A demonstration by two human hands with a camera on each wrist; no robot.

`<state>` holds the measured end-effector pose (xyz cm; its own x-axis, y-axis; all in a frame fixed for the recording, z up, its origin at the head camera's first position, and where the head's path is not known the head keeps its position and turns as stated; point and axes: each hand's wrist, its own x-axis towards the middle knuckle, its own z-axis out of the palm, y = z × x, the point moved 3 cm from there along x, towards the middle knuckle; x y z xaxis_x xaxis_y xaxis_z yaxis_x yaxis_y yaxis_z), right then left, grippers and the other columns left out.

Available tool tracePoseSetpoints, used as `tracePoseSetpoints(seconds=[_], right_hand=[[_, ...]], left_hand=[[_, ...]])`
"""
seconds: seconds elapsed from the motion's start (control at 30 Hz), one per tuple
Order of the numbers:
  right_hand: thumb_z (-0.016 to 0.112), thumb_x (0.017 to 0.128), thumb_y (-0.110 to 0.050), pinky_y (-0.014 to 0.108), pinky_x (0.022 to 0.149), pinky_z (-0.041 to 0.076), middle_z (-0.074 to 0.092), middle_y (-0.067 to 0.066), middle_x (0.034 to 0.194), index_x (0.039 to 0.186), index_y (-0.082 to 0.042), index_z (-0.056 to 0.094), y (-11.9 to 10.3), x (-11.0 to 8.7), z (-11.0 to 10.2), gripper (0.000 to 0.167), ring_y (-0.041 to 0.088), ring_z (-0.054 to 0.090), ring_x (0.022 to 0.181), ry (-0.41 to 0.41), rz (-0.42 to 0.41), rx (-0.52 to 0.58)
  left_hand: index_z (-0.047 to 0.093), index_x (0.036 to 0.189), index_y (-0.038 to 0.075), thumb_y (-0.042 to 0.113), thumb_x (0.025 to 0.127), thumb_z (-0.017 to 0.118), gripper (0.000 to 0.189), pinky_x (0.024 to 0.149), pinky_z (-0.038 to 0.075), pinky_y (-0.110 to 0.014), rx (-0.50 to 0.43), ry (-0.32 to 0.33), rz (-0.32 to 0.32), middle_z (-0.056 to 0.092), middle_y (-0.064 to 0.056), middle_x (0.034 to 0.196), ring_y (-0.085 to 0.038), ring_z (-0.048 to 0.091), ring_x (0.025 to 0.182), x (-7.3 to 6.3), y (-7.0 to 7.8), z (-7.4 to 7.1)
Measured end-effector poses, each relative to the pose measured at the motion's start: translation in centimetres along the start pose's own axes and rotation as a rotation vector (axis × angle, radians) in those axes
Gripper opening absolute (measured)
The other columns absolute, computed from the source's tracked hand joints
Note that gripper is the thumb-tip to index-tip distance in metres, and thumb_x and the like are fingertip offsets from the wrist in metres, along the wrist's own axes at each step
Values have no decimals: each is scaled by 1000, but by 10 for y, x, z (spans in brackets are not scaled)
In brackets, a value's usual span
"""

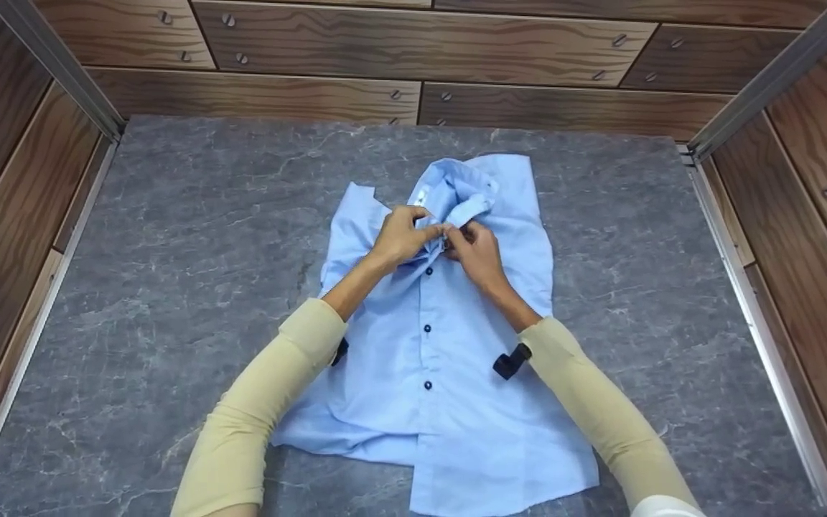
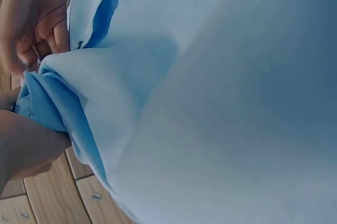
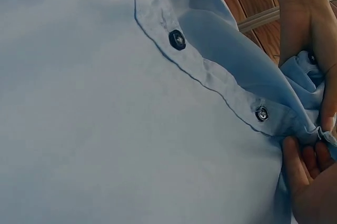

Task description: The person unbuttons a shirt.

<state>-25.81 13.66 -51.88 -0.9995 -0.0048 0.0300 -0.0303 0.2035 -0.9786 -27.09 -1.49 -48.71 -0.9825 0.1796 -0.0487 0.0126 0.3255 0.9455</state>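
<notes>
A light blue button-up shirt point(image 1: 471, 424) lies front up, with dark buttons down its front placket. My left hand point(image 1: 403, 235) pinches the fabric just under the collar point(image 1: 465, 171). Right beside it, my right hand point(image 1: 477, 251) grips the placket edge, and the fingertips of both hands meet there. In the right wrist view, a dark button point(image 3: 262, 113) shows close to the pinched edge, with another button point(image 3: 177, 39) further along the placket. Bunched cloth point(image 2: 47, 100) rises between the two hands in the left wrist view. What sits exactly between the fingertips is hidden.
The shirt is spread on a grey marbled table point(image 1: 205, 215). Wood-patterned panels point(image 1: 421, 43) enclose the back and both sides, with metal rails point(image 1: 758, 316) along the edges. A small black strap piece point(image 1: 510, 361) hangs at the right wrist, over the shirt.
</notes>
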Motion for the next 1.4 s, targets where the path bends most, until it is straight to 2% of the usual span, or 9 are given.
tracePoseSetpoints(seconds=[0.13,0.3,0.57,0.7,0.87,1.07,1.13,1.27,1.4], right_hand=[[55,101,-5,29,74,57,67,22,103,111,14,58,-1,-1,1,21,14,67,82,-63,-17,121],[50,101,2,28,80,55,63,24,111,115,19,52,2,-2,1,22,16,66,92,-115,-36,196],[55,95,7,22,76,54,66,26,104,109,19,57,-1,-2,2,19,12,66,87,-13,-111,147],[54,94,6,21,68,53,67,16,92,106,17,58,2,-2,0,16,9,65,77,32,-70,235],[48,95,0,24,62,53,62,5,76,91,4,60,4,2,-10,13,10,61,65,107,1,340],[40,94,-5,26,58,49,53,1,68,78,-6,48,8,7,-32,17,10,54,62,223,98,487],[38,95,-4,29,58,53,57,5,70,82,-3,49,6,6,-35,17,13,60,63,212,92,515],[37,98,-4,29,60,55,61,9,75,88,-1,53,0,4,-36,19,16,64,67,206,64,491],[38,99,-5,27,56,53,61,7,70,86,-1,52,-4,2,-34,20,14,62,60,205,65,480]], left_hand=[[69,82,3,16,92,74,17,66,40,-26,80,13,51,59,0,75,-15,51,71,-1,2,1],[70,85,1,8,92,70,10,67,40,-25,25,29,13,55,1,75,-15,51,71,-1,0,0],[74,97,-6,5,91,71,12,68,44,-23,-187,45,-66,62,0,81,-12,55,75,-3,2,2],[73,98,-5,6,93,69,13,69,45,-24,-210,18,-62,62,0,82,-12,55,76,-4,6,2],[70,99,-1,4,95,64,9,80,42,-24,-108,-3,-22,64,-7,100,-15,54,91,-3,5,-5],[74,103,7,13,97,49,27,69,41,-26,31,-64,-45,63,-3,93,-10,48,68,-5,-2,-14],[77,102,9,23,98,53,28,72,44,-27,130,-123,-20,65,-1,85,-10,53,71,-6,-1,-15],[80,102,12,33,90,72,25,78,45,-31,318,-254,45,73,-1,96,-15,55,79,-9,1,-12],[81,96,12,27,87,77,18,71,42,-28,344,-313,87,73,-1,87,-14,47,69,-11,2,-9]])
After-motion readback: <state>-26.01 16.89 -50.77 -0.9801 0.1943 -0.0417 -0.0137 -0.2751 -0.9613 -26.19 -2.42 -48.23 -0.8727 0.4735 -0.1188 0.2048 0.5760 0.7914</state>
